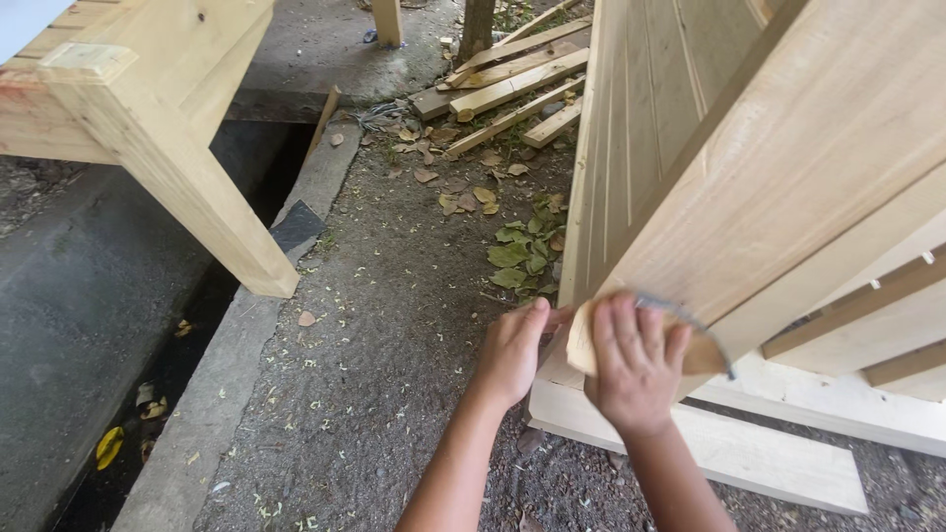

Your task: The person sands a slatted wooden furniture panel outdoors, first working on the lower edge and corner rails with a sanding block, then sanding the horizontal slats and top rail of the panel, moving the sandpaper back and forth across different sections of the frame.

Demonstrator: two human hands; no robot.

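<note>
A large pale wooden panel (749,167) with grooved boards and a diagonal brace stands tilted at the right. My right hand (636,365) presses a curled sheet of sandpaper (587,340) against the lower end of the diagonal brace. My left hand (514,347) rests on the panel's lower corner, just left of the sandpaper, fingers curled against the wood edge. The panel's bottom sits on a flat plank (749,453) lying on the ground.
A pale wooden frame leg (187,187) slants down at the left, over a concrete kerb (246,335) and a dark drain channel (148,384). Loose timber offcuts (512,84) and dry leaves (522,246) lie on the gravel beyond.
</note>
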